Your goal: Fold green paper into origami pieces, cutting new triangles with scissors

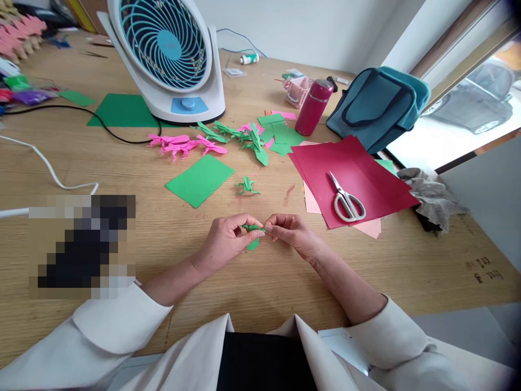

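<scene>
Between my hands is a small folded green paper piece [253,244], partly hidden by my fingers; its lower flap hangs toward me. My left hand [230,236] pinches it between thumb and fingers. Thumb and forefinger of my right hand [291,232] close on its right end, close to the left fingertips. Just beyond my hands lies a small green folded paper figure with thin legs [246,185]. A flat green paper sheet [199,180] is to its left. Farther back, pink folded figures [183,145] and green folded figures [256,144] lie in a loose row.
White-handled scissors [345,201] rest on red paper sheets [366,168] at the right. Behind stand a white fan [171,49], a red bottle [313,108] and a teal bag [378,108]. A black cable [101,122] and a white cable [44,163] run along the left.
</scene>
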### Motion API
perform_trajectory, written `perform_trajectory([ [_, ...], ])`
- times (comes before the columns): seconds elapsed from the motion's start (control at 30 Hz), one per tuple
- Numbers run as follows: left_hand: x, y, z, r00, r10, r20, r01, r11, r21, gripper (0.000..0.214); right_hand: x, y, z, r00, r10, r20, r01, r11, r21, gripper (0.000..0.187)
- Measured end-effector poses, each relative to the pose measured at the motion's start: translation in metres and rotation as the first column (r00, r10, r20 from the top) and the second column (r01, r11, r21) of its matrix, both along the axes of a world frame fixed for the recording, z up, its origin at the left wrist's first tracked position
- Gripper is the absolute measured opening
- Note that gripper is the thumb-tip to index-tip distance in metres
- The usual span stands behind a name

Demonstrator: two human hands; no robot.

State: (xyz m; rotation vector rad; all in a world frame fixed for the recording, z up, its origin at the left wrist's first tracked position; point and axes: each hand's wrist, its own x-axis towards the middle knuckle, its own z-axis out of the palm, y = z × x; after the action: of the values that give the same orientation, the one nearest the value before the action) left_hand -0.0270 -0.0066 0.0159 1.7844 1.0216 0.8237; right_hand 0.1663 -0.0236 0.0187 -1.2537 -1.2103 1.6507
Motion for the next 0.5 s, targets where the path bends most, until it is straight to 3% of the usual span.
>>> perform_trajectory([
  [0.17,-0.0002,0.0008,-0.0022,0.999,0.006,0.041,-0.007,1.0,0.014,0.014,-0.0009,-0.0008,-0.001,1.0,-0.026,-0.003,0.026,1.0,-0.004,0.041],
  [0.37,-0.0009,0.003,-0.0076,1.0,0.022,-0.001,-0.022,0.971,0.236,0.012,-0.0029,0.0004,-0.001,0.999,-0.046,-0.016,0.046,0.999,-0.018,0.043],
  [0.5,-0.0013,0.0049,-0.0088,1.0,0.008,0.006,-0.009,0.948,0.317,0.006,-0.0022,0.001,-0.0017,0.998,-0.052,-0.022,0.051,0.999,-0.015,0.041],
])
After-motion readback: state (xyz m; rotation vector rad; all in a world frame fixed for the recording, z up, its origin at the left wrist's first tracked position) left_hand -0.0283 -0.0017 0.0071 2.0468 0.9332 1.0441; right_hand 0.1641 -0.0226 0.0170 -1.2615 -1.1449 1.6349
